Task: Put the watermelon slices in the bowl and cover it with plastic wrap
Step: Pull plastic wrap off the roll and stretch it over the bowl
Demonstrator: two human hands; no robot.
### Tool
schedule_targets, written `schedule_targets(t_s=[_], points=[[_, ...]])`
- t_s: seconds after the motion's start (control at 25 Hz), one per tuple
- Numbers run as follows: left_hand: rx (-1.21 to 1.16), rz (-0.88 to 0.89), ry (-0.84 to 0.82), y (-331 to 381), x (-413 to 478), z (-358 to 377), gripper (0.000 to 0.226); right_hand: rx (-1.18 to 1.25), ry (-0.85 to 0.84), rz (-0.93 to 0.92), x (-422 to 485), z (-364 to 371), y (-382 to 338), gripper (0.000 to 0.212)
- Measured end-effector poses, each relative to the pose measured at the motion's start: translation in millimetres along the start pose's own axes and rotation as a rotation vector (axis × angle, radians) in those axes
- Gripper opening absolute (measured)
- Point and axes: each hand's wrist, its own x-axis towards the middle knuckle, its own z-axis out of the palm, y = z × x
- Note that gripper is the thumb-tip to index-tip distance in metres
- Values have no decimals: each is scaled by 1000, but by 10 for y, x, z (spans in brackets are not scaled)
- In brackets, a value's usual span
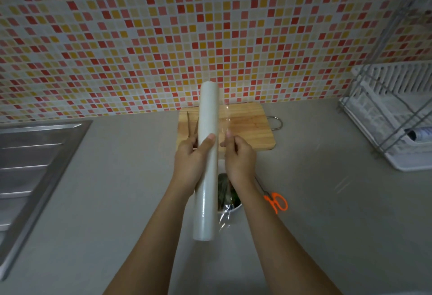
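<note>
My left hand (192, 156) grips a long white roll of plastic wrap (207, 161), held lengthwise above the counter. My right hand (238, 156) pinches the loose clear film (224, 121) just to the right of the roll. Beneath my hands stands the bowl (230, 209), mostly hidden by the roll and my right wrist. Inside it I see green-rinded watermelon slices (225, 191). A crumpled bit of clear film lies at the bowl's near rim.
A wooden cutting board (247, 126) with chopsticks (188, 126) lies against the tiled wall. Orange-handled scissors (277, 202) rest to the right of the bowl. A steel sink drainboard (30, 166) is at the left, a white dish rack (395, 117) at the right.
</note>
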Motion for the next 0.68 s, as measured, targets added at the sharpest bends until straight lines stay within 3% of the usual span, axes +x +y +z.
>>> schedule_targets(t_s=[0.12, 0.32, 0.48, 0.56, 0.68], points=[[61, -82, 16, -169, 50, 52, 50, -169, 19, 26, 11, -18, 202, 37], [142, -136, -1, -387, 30, 233, 26, -318, -72, 141, 41, -141, 452, 41], [260, -55, 22, -467, -3, 304, 23, -269, -65, 179, 22, -216, 530, 55], [271, -34, 21, -465, 4, 309, 33, -187, -145, 323, 93, -244, 535, 69], [299, -34, -2, -479, -28, 325, 40, 93, -321, 481, 344, -146, 385, 66]])
